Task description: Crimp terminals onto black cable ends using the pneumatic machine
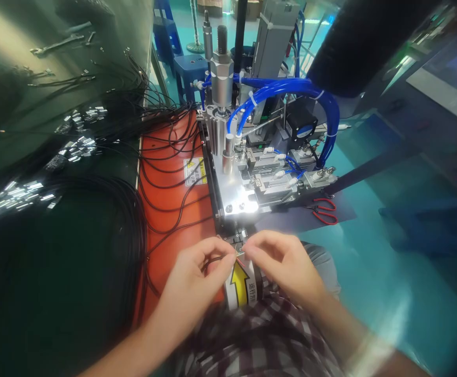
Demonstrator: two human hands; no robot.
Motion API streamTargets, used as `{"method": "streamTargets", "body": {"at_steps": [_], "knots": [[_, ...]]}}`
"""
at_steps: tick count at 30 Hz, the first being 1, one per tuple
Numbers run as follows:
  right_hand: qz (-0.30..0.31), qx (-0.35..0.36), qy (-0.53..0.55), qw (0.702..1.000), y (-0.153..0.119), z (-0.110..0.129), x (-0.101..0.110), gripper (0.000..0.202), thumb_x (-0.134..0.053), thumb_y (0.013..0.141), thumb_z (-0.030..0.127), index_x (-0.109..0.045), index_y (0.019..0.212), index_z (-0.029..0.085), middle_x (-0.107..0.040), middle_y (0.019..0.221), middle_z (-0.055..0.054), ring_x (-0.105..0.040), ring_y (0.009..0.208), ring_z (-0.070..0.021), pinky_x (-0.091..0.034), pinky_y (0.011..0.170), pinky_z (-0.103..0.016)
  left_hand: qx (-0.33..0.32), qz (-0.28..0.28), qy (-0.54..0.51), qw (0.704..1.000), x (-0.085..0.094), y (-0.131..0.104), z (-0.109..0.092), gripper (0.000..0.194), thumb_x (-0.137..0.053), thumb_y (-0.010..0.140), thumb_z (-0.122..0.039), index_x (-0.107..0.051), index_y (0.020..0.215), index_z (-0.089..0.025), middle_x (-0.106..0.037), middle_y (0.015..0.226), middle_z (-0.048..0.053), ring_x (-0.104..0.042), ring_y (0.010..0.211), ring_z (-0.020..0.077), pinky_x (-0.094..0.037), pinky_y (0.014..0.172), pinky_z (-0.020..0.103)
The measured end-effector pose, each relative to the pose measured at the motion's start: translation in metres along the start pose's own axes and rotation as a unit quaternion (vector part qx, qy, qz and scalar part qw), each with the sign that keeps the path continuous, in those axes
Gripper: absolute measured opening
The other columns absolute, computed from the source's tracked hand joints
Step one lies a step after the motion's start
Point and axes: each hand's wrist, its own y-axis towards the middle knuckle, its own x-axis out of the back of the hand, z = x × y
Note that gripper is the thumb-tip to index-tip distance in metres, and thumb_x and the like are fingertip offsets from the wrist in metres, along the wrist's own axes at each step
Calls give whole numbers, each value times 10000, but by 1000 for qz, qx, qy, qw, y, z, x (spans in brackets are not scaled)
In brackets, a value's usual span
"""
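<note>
Both hands meet in front of a metal pneumatic machine (232, 193). My left hand (199, 269) pinches a thin black cable (211, 259), whose fine stripped wires (241, 254) stick out beyond the fingertips, one of them reddish. Thumb and forefinger of my right hand (285, 262) are pressed together at the far end of these wires; what lies between them is too small to make out. Just below the fingertips is a white label with a yellow arrow (239, 285). The small black fixture (234, 238) of the machine sits right behind the hands.
Several black cables trail across an orange surface (173, 204) on the left. Beyond it, a dark table (75, 262) carries cable bundles with shiny metal ends (24, 196) and a wrench (57, 45). Red-handled pliers (326, 212) lie at right. Blue air hoses (283, 86) arch over the machine.
</note>
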Motion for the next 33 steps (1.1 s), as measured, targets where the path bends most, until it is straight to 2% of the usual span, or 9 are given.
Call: {"method": "streamTargets", "body": {"at_steps": [4, 7, 13, 16, 20, 23, 27, 33], "knots": [[63, -59, 38, 996, -1, 2, -1, 207, -609, 814, 324, -605, 717, 141, -447, 557, 47, -316, 461, -64, -250, 411, -193, 2, 8, -22, 1000, 0, 0, -1, 182, -596, 815, -343, -655, 783, -173, -629, 716, -10, -529, 656, 117, -412, 610, 201], [74, -71, 54, 993, -2, 2, -2, 210, -599, 813, 340, -584, 730, 147, -423, 556, 55, -308, 463, -66, -245, 410, -194, 9, 7, -21, 1000, 0, 1, -3, 192, -604, 798, -349, -658, 758, -169, -597, 681, -17, -490, 617, 106, -391, 575, 196], [23, -13, 12, 1000, -2, -1, 3, 178, -600, 821, 322, -619, 766, 154, -512, 616, 21, -399, 520, -95, -304, 451, -212, 49, 16, 4, 999, -1, -1, 1, 245, -615, 771, -409, -651, 777, -167, -514, 620, -30, -372, 532, 91, -300, 481, 200], [5, 37, -26, 999, -3, 0, 6, 117, -601, 829, 275, -634, 797, 167, -585, 700, 1, -484, 587, -118, -368, 509, -230, 30, 16, 29, 999, -2, -2, 4, 244, -609, 770, -404, -655, 773, -165, -502, 624, -28, -331, 522, 83, -269, 474, 200], [25, 95, -102, 990, -3, 4, 10, 79, -600, 826, 181, -628, 753, 180, -599, 743, 12, -514, 644, -120, -391, 573, -237, 5, 14, 39, 999, -3, -1, 4, 218, -602, 784, -378, -653, 773, -165, -461, 601, -43, -312, 521, 79, -258, 474, 197], [76, 49, -86, 992, -1, 8, 15, 116, -588, 853, 203, -608, 742, 175, -562, 694, 21, -486, 617, -113, -370, 560, -237, -10, 20, 36, 999, -5, -2, 3, 196, -608, 785, -355, -653, 759, -167, -419, 570, -61, -276, 494, 66, -238, 454, 186], [166, -23, -7, 986, 4, 6, 22, 172, -589, 885, 305, -609, 797, 158, -544, 715, 11, -435, 611, -104, -329, 547, -235, -6, 37, 29, 999, -5, -3, 2, 191, -614, 778, -352, -651, 753, -166, -502, 629, -39, -316, 494, 61, -265, 446, 177], [197, -73, 110, 971, 5, -3, 18, 323, -628, 857, 455, -564, 775, 149, -402, 593, 68, -285, 511, -68, -208, 463, -211, 15, 38, 24, 999, -3, -2, 1, 214, -619, 756, -375, -652, 756, -163, -585, 667, 3, -373, 504, 77, -284, 443, 183]]}}
